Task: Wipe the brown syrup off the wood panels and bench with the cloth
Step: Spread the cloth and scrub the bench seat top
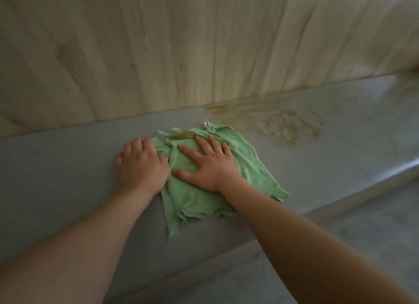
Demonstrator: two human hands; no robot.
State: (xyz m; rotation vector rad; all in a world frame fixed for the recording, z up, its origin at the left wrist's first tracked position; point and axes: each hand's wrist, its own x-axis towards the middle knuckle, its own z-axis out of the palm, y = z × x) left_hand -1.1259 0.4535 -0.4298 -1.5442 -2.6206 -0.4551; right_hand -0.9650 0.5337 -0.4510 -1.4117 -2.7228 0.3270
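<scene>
A light green cloth (pixel 249 163) lies spread on the grey bench (pixel 68 167), with a brown stain near its far edge. My right hand (pixel 208 165) presses flat on the cloth with fingers spread. My left hand (pixel 141 163) rests on the cloth's left edge, fingers bent over the fabric. Smeared brown syrup (pixel 283 127) marks the bench to the right of the cloth, and a darker streak of it (pixel 217 107) sits where the bench meets the pale wood panels (pixel 181 54).
The bench's front edge (pixel 340 204) runs diagonally from lower left to right, with a grey floor (pixel 340 240) below it. The wood panels rise as a wall right behind the bench.
</scene>
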